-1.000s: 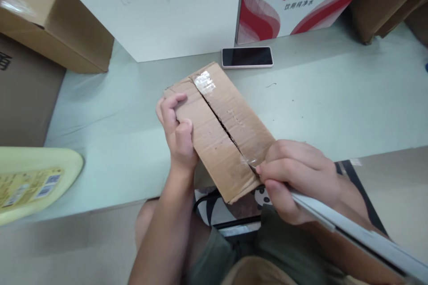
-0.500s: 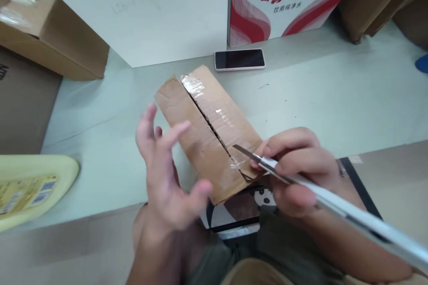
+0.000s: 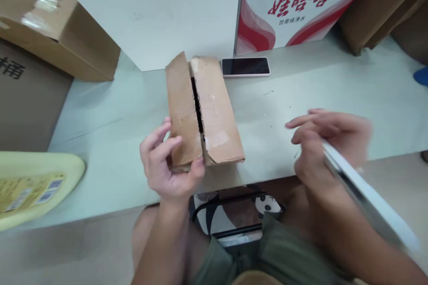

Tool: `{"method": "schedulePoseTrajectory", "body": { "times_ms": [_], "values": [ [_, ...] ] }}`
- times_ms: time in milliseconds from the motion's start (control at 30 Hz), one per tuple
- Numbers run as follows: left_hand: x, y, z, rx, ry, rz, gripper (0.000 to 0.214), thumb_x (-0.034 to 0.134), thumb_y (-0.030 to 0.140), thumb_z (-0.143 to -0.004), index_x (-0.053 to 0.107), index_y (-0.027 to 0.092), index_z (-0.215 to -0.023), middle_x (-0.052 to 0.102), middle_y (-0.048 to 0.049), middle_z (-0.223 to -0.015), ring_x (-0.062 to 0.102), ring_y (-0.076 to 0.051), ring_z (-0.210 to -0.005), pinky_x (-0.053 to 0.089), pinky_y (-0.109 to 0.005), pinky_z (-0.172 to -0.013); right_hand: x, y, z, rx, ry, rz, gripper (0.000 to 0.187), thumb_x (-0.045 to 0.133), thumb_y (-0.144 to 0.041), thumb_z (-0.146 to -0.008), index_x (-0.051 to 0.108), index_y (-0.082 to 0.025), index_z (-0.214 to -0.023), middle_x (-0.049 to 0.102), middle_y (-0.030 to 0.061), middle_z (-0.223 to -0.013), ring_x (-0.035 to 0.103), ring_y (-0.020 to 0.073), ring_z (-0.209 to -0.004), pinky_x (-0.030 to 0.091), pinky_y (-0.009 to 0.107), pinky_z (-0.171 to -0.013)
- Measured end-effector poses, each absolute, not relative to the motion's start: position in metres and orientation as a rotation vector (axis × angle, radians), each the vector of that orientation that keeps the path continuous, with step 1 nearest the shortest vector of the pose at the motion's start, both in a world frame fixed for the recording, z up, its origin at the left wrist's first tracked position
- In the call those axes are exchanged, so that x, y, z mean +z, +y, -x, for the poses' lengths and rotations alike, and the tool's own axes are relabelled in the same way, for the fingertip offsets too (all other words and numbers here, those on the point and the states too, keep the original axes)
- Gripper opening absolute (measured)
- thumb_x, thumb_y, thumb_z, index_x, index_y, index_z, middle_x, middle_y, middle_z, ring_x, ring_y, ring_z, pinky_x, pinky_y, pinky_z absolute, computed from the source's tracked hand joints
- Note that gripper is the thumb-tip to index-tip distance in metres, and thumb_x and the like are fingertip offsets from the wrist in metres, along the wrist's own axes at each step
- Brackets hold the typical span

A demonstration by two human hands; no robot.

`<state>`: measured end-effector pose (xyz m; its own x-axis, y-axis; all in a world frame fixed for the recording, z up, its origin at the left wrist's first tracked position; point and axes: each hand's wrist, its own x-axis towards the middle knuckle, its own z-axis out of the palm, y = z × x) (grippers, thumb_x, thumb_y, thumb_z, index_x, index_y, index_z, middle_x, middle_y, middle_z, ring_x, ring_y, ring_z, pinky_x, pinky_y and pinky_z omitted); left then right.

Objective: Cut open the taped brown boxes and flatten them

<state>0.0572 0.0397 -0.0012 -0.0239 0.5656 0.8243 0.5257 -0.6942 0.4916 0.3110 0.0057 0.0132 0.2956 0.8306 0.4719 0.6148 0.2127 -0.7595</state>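
A small brown cardboard box rests on the table, a dark slit running between its two top flaps. The left flap stands slightly raised at its far end. At the near left corner, my left hand grips the box, fingers along its side and thumb at the near edge by the slit. Out to the right, apart from the box, my right hand is closed around a utility knife with a long white handle. The handle points back toward my forearm and is smeared by motion; its blade does not show.
Behind the box lies a phone on the pale table. A white carton and a red-and-white carton stand at the back. Brown boxes and a yellow-green bottle are at the left.
My right hand has drawn the knife away from the slit to the right. My left hand has taken hold of the box, which has turned straighter; its slit is wider and the left flap has risen.
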Motion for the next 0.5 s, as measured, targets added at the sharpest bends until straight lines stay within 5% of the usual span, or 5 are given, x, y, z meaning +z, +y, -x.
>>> {"method": "schedulePoseTrajectory", "body": {
  "times_ms": [67, 200, 367, 500],
  "values": [
    [-0.002, 0.043, -0.055, 1.967, 1.227, -2.098, 0.035, 0.076, 0.036, -0.084, 0.067, 0.025, -0.116, 0.063, -0.01, -0.121, 0.069, -0.029, -0.119, 0.06, -0.051, -0.103, 0.017, 0.012, -0.32, 0.356, -1.517, 1.782, 0.02, 0.052, -0.044, -0.097, 0.057, -0.026, -0.106, 0.054, -0.0011, -0.065, 0.054, 0.0201, -0.056, 0.045, 0.036, -0.059],
    [0.006, 0.045, -0.052, 2.084, 1.273, -2.011, 0.027, 0.075, 0.029, -0.084, 0.069, 0.023, -0.109, 0.064, -0.0075, -0.114, 0.069, -0.025, -0.112, 0.06, -0.048, -0.101, 0.014, 0.026, -0.325, 0.613, -1.815, 2.421, 0.024, 0.046, -0.033, -0.096, 0.058, -0.021, -0.114, 0.061, 0.0047, -0.069, 0.051, 0.0219, -0.056, 0.035, 0.033, -0.056],
    [0.012, 0.046, -0.046, 2.043, 1.626, -1.429, 0.029, 0.073, 0.043, -0.084, 0.066, 0.014, -0.084, 0.06, -0.0007, -0.082, 0.064, -0.018, -0.086, 0.054, -0.038, -0.093, -0.001, 0.031, -0.33, 0.483, -1.896, 2.526, 0.038, 0.039, -0.033, -0.099, 0.06, -0.019, -0.127, 0.069, 0.0189, -0.108, 0.067, 0.0336, -0.087, 0.05, 0.045, -0.072],
    [0.017, 0.051, -0.028, 2.25, 1.634, -0.998, 0.048, 0.075, 0.048, -0.074, 0.038, 0.021, -0.059, 0.037, 0.0066, -0.062, 0.037, -0.009, -0.062, 0.045, -0.025, -0.067, -0.007, 0.028, -0.335, 0.288, -1.824, 2.151, 0.043, 0.053, -0.04, -0.093, 0.066, -0.017, -0.127, 0.065, 0.0216, -0.124, 0.064, 0.0422, -0.113, 0.049, 0.063, -0.098]
  ]
}}
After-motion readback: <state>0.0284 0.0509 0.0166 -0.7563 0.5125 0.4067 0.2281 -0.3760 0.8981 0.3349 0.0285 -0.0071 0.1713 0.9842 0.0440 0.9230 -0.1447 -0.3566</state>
